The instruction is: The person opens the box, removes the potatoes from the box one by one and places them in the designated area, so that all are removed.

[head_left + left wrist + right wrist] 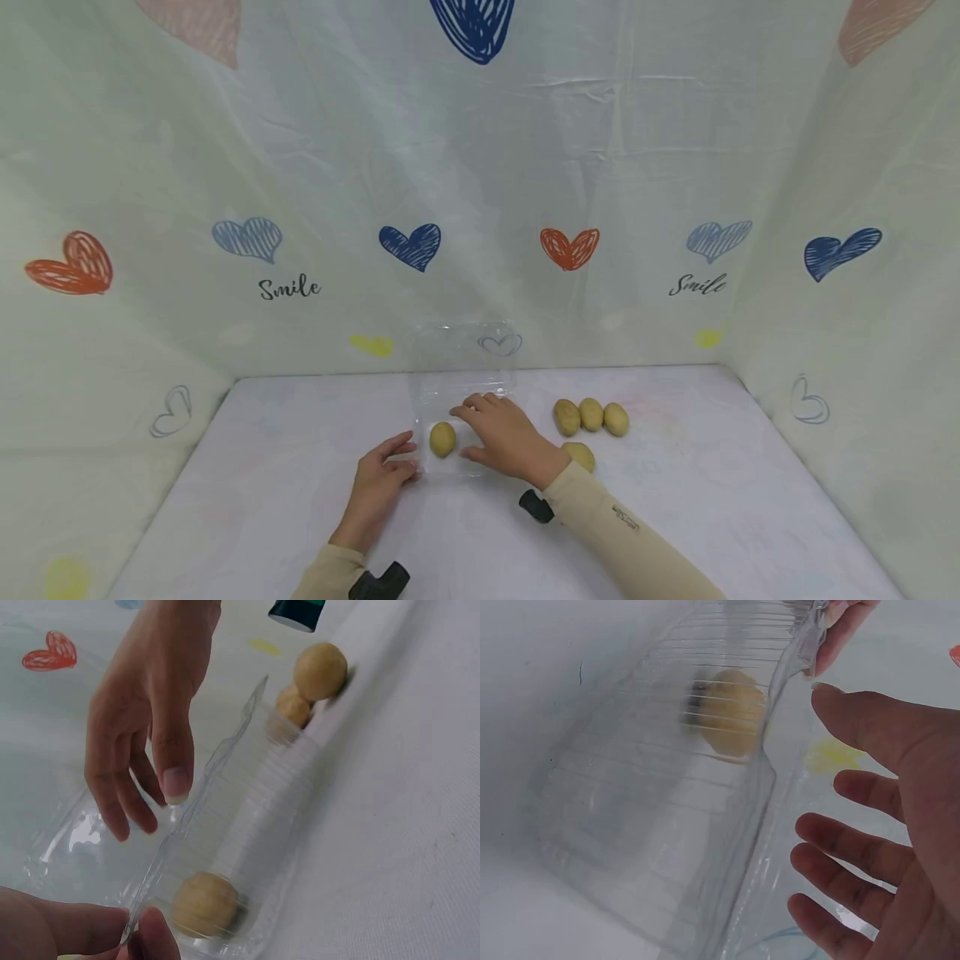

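A clear plastic clamshell box (259, 802) stands on the table with its lid (450, 354) raised at the back. One potato (442, 439) lies inside, toward the left end. My left hand (378, 483) pinches the box's left rim between thumb and fingers, plainly seen in the left wrist view. Over the box's right part hovers my right hand (506, 437), thumb and fingers spread apart and holding nothing. In the right wrist view its fingers (847, 847) are loosely bent near the rim.
Right of the box, three potatoes (592, 414) sit in a row. Another potato (579, 454) is closer, partly covered by the right wrist. A pale cloth covers the table (300, 433); behind hangs a curtain (480, 158) printed with hearts.
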`<state>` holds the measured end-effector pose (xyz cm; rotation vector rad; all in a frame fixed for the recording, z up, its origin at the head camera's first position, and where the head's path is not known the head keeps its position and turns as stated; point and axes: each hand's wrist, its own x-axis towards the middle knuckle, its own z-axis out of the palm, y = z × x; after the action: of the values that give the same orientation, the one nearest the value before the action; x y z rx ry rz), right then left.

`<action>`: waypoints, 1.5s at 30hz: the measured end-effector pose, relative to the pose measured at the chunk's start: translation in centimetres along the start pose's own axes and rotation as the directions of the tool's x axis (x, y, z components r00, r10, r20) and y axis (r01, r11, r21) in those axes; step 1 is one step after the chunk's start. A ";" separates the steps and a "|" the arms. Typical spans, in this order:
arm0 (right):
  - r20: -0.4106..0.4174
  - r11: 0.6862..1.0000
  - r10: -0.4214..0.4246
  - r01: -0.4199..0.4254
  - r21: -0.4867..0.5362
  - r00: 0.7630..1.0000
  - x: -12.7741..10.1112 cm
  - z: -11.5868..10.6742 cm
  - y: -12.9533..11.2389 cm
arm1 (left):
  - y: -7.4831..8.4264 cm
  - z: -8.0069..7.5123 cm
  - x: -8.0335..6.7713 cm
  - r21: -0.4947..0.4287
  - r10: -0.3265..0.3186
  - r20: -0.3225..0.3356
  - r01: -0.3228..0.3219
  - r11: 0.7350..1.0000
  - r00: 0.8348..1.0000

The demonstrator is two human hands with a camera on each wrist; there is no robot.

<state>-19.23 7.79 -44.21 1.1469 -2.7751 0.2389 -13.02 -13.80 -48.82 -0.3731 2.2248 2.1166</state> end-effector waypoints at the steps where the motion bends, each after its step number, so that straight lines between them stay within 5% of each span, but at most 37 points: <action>1: 0.014 1.000 0.004 -0.004 0.002 1.000 0.2 0.1 -0.1 | 0.0 0.0 0.0 0.003 0.001 -0.002 -0.001 1.000 1.000; 19: 0.136 0.999 0.025 -0.028 0.019 0.990 2.4 1.6 -1.1 | 0.0 0.1 0.0 -0.006 0.008 -0.008 -0.008 1.000 1.000; 45: 0.154 0.999 0.050 -0.053 0.012 0.987 3.5 4.0 -1.8 | -0.1 0.1 -0.1 -0.022 0.018 -0.010 -0.018 1.000 1.000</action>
<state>-20.67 3.30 -47.31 1.1442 -2.9442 0.1856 -12.94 -13.67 -48.95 -0.3660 2.2198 2.1547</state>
